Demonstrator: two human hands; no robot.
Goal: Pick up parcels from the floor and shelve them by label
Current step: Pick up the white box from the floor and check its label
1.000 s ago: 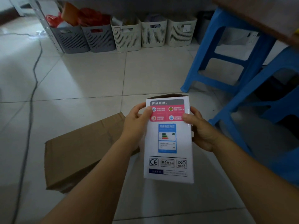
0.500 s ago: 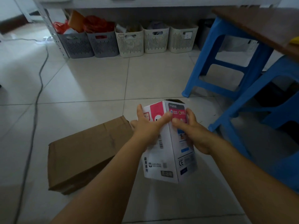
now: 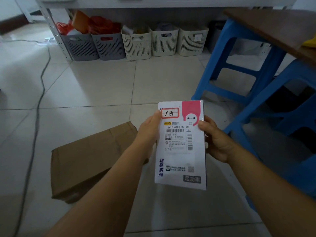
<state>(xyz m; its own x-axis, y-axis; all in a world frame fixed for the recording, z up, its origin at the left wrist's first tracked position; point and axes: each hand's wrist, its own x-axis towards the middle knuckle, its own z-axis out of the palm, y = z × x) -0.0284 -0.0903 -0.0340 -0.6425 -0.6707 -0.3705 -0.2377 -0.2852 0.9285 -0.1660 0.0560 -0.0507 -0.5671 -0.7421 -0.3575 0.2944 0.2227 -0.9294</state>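
I hold a white parcel box (image 3: pixel 180 156) upright in front of me, above the floor. Its facing side carries a shipping label with barcodes, a pink cartoon print, and a red-framed handwritten sticker at the top left. My left hand (image 3: pixel 148 134) grips its left edge, thumb on the sticker's corner. My right hand (image 3: pixel 216 141) clasps the right edge. Below and to the left, a flat brown cardboard parcel (image 3: pixel 89 159) lies on the tiled floor. A white shelf (image 3: pixel 153 2) runs across the top of the view.
Under the shelf stand two grey baskets (image 3: pixel 95 45) and three cream baskets (image 3: pixel 164 41) holding items. Two blue stools (image 3: pixel 242 62) and a brown tabletop (image 3: pixel 273 29) crowd the right side. A grey cable (image 3: pixel 39 100) runs along the floor at left.
Both hands have turned the white box about its upright axis, from its printed back face, past a corner, to the side with the shipping label. The view has tilted up toward the shelf.
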